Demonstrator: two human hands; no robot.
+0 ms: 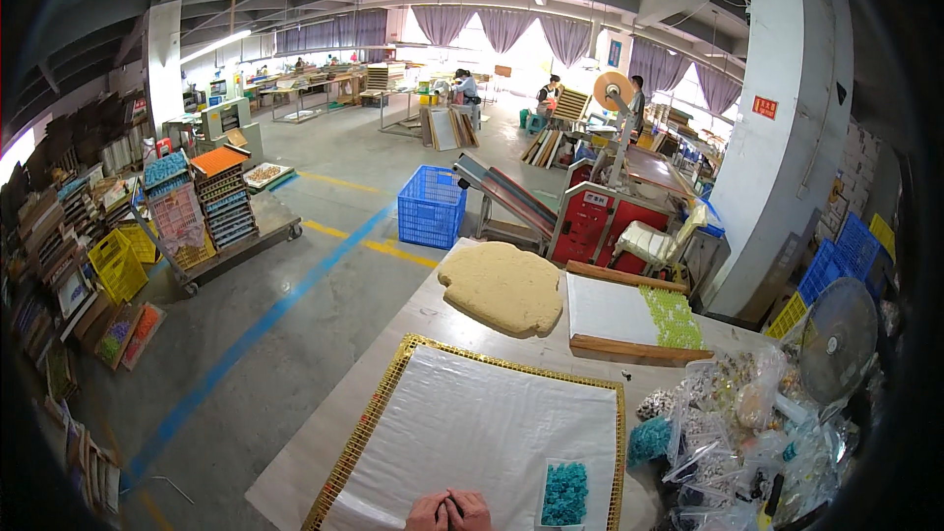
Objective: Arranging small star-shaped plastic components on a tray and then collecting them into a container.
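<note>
Side by side, my left hand (428, 511) and my right hand (469, 510) meet at the near edge of a white sheet (462, 413). Their fingers are bent and pressed together; anything between them is too small or hidden to make out. A gold, grid-patterned border (521, 364) frames the sheet on the table. To the right of my hands, teal pieces (564, 494) lie in a shallow rectangular patch on the sheet. Beyond the frame rests a thick, beige, grainy slab (501, 285). Right of it is a white board (605, 310) with wooden rails and rows of green pieces (672, 318).
Clear plastic bags (737, 433) of small pieces crowd the table's right side, by a teal heap (649, 441) and a round fan (839, 342). A blue crate (433, 206) and red machine (610, 226) stand beyond. A loaded trolley (246, 236) is left. People work far back.
</note>
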